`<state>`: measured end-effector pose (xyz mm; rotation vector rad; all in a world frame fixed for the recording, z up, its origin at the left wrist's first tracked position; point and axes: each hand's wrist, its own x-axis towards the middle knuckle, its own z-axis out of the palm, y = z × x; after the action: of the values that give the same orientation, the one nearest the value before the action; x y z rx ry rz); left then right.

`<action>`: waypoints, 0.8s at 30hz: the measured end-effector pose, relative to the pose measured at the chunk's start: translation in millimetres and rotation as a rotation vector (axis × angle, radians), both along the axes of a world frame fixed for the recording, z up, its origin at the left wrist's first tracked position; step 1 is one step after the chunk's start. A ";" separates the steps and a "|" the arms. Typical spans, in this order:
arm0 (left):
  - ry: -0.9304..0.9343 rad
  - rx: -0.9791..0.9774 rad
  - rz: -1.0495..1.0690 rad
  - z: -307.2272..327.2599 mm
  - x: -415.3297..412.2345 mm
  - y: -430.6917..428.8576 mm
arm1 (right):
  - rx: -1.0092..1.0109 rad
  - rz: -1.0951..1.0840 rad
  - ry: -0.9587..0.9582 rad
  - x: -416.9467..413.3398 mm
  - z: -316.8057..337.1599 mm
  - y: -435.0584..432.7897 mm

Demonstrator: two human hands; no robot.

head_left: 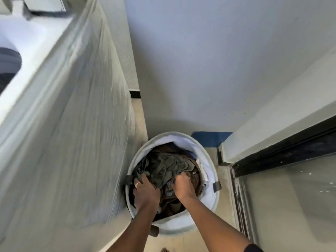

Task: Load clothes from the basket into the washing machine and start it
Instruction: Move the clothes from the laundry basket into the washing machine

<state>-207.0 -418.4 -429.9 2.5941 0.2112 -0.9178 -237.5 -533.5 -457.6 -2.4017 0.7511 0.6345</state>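
Note:
A round white laundry basket (209, 195) stands on the floor against the washing machine's side. It is full of dark clothes (167, 166), grey-green on top and brown below. Both my hands are down inside it. My left hand (145, 190), with a ring on one finger, grips the grey-green cloth at the basket's left. My right hand (183, 184) is clenched in the clothes toward the right. The white washing machine (63, 115), wrapped in clear plastic film, fills the left; its dark drum opening (9, 68) shows at the far left edge.
A pale wall (218, 60) rises behind the basket, with a strip of blue tape (211, 139) at its foot. A dark-framed glass door (291, 188) and its sill lie to the right. The basket sits in the narrow strip of tan floor between machine and door.

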 end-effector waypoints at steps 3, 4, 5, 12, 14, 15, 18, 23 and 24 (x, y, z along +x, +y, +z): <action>0.012 -0.016 -0.030 -22.1 7.2 9.8 | -0.022 0.196 0.021 19.6 -25.4 6.1; 0.008 -0.032 -0.041 -26.7 7.9 13.1 | -0.051 0.292 0.056 23.4 -30.0 7.1; 0.002 -0.034 -0.055 -32.0 7.6 18.2 | -0.080 0.377 0.114 26.5 -35.2 9.9; -0.027 -0.080 -0.076 -29.7 14.7 38.6 | -0.063 0.437 0.083 48.4 -38.4 11.2; -0.014 -0.080 -0.049 -16.8 15.2 35.3 | 0.050 0.332 -0.009 52.5 -19.4 8.2; -0.016 -0.076 -0.039 -5.9 16.2 32.8 | 0.100 0.279 -0.055 54.3 -4.5 6.7; -0.035 -0.084 -0.083 35.0 20.7 22.0 | 0.212 0.173 -0.171 57.6 50.8 -1.2; 0.065 -0.270 0.006 116.7 12.3 8.7 | 0.384 0.037 -0.323 56.2 169.5 -15.4; 0.029 -0.305 0.038 131.7 9.0 5.5 | 0.405 0.032 -0.351 55.1 189.2 -17.1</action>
<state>-198.0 -412.9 -298.2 2.2908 0.1169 -0.8987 -182.4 -550.6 -268.4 -2.0721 0.3915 0.3228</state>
